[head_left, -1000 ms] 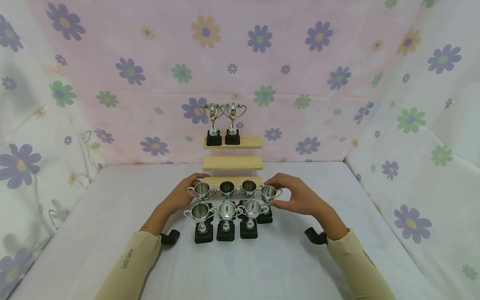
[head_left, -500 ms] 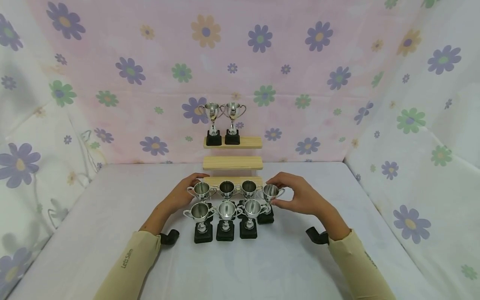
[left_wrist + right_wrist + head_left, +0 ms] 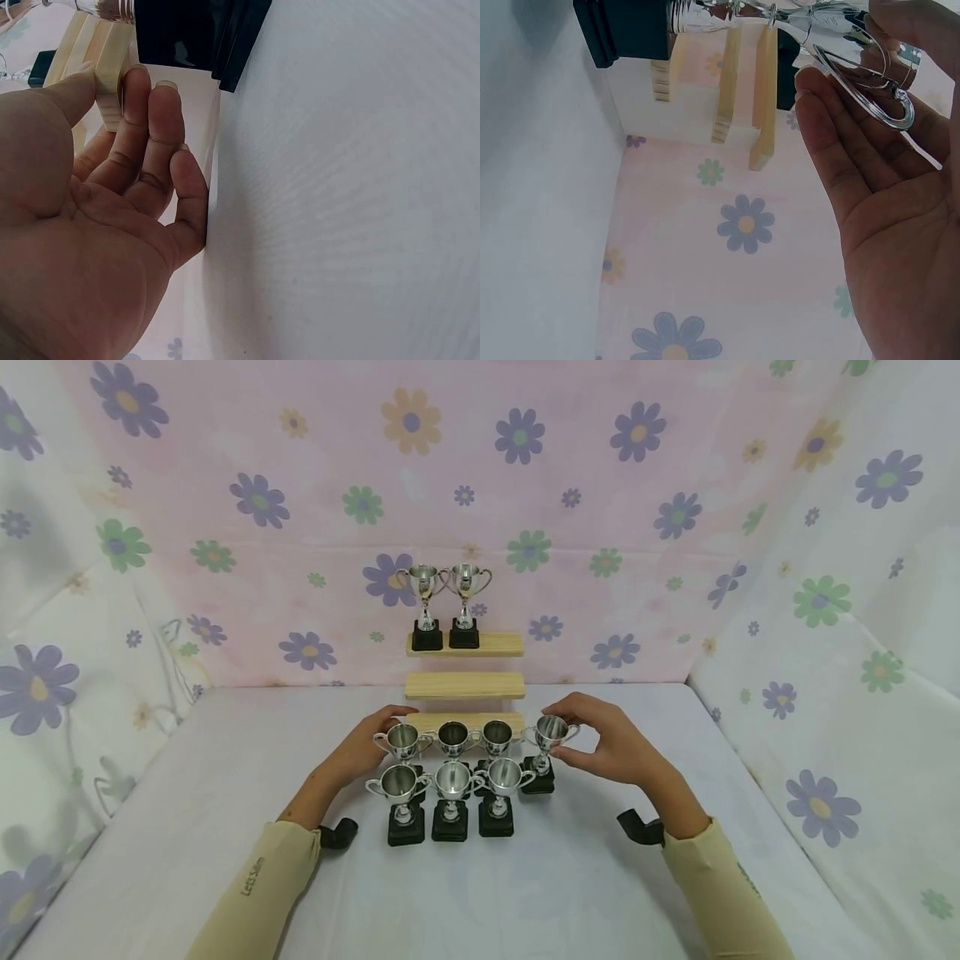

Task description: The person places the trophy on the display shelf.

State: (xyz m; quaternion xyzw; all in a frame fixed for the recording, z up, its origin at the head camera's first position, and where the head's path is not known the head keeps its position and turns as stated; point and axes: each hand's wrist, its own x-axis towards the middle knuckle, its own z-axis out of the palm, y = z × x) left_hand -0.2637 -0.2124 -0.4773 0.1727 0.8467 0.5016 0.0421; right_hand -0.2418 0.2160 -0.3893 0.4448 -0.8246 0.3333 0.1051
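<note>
In the head view my right hand (image 3: pixel 611 747) holds a small silver trophy (image 3: pixel 551 732) by its cup, to the right of the others. Its black base (image 3: pixel 626 30) shows in the right wrist view; I cannot tell if it touches the table. My left hand (image 3: pixel 365 745) pinches the left end of the lowest board of a wooden tiered shelf (image 3: pixel 111 67), thumb on one face and fingers on another. Several more silver trophies (image 3: pixel 453 777) on black bases stand in two rows before the shelf. Two trophies (image 3: pixel 464 602) stand side by side on the top board (image 3: pixel 498 645).
The middle board (image 3: pixel 465 685) bears nothing. A white cloth covers the table (image 3: pixel 570 893). Flowered cloth walls (image 3: pixel 600 610) enclose the back and sides. Black curved pieces (image 3: pixel 641 827) sit at both wrists.
My right hand has moved the trophy rightward and away from me, or up, apart from the neighbouring trophies. The left hand stays at the shelf's end.
</note>
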